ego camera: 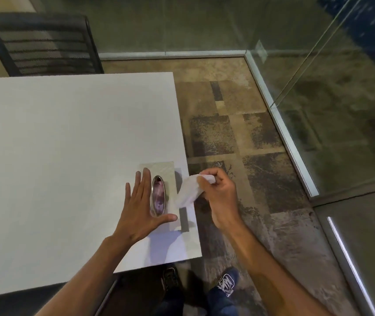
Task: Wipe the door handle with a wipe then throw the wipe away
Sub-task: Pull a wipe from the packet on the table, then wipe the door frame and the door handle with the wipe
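A shiny oval metal door handle (158, 195) stands on a small pale board (162, 169) near the right edge of a white table (56, 144). My left hand (139, 207) lies flat and open on the table, fingers along the handle's left side and thumb stretched below it. My right hand (218, 195) hovers just right of the board, past the table edge, and pinches a white wipe (188, 190). The wipe hangs down towards the board, apart from the handle.
A black mesh chair (40, 44) stands behind the table at the far left. Patterned carpet (239, 133) spreads to the right, bounded by glass walls with metal floor rails (282, 131). My feet in dark sneakers (226, 281) show below the table's near corner.
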A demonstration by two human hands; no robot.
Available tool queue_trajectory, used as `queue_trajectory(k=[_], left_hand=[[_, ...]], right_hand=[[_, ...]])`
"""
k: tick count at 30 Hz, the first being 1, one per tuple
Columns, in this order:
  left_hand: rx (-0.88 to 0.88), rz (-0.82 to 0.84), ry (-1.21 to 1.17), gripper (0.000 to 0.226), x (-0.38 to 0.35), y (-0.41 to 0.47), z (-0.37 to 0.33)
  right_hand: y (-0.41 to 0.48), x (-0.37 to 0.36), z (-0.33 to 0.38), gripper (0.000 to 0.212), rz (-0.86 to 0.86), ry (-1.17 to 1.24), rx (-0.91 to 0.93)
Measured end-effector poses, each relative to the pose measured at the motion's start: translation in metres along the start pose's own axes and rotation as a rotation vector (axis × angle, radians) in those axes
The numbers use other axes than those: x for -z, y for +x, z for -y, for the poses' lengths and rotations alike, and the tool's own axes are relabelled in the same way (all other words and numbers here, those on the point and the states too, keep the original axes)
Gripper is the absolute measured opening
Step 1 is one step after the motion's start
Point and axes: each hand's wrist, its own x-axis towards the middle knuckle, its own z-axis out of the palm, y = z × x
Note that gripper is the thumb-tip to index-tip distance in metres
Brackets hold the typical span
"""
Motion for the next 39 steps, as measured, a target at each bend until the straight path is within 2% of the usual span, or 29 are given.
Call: queue_trajectory(k=[4, 8, 16, 19, 23, 29, 31, 36, 39], left_hand=[[-0.076, -0.028, -0.047, 0.138, -0.002, 0.01, -0.044], [-0.136, -0.019, -0.065, 0.134, -0.019, 0.023, -0.093], [-0.259, 0.055, -0.083, 0.136, -0.07, 0.034, -0.208], [-0.342, 0.111, -0.074, 0.139, -0.096, 0.038, -0.252], [-0.41, 0.16, -0.106, 0.145, -0.129, 0.041, -0.307], [-0.55, 0.182, -0.08, 0.148, -0.175, 0.041, -0.384], [-0.604, 0.2, -0.022, 0.142, -0.186, 0.042, -0.403], [-0.806, 0.206, 0.138, 0.11, -0.209, 0.057, -0.446], [-0.907, 0.212, 0.169, 0.102, -0.225, 0.073, -0.473]], right_hand=[[-0.006, 0.046, 0.013, 0.026, -0.13, 0.246, -0.153], [-0.019, 0.1, 0.023, 0.041, -0.185, 0.311, -0.162], [-0.054, 0.205, 0.045, 0.024, -0.44, 0.261, -0.119], [-0.067, 0.252, 0.052, 0.023, -0.513, 0.317, -0.143], [-0.084, 0.31, 0.056, 0.021, -0.529, 0.464, -0.177], [-0.104, 0.389, 0.062, 0.016, -0.621, 0.588, -0.148], [-0.11, 0.411, 0.064, 0.016, -0.684, 0.585, -0.129], [-0.119, 0.457, 0.073, 0.017, -0.806, 0.564, -0.057], [-0.119, 0.479, 0.081, 0.022, -0.896, 0.552, -0.019]])
